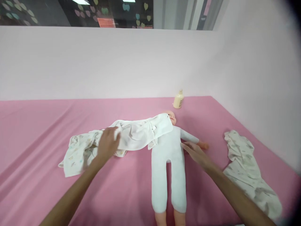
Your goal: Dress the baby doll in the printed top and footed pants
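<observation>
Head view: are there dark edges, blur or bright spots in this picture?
Head view: black fills the right corners; the left hand looks slightly blurred; bright strips show in the window; soft shadow darkens the pink sheet beside the doll.

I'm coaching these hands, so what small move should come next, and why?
Perhaps ease the white cloth back from the doll's head with the left hand: the cloth partly covers the head, and that hand is right at the cloth's far end.

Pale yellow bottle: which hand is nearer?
The right hand: it is beside the doll, in front of the pale yellow bottle. The left hand is farther left, at the white garment.
</observation>
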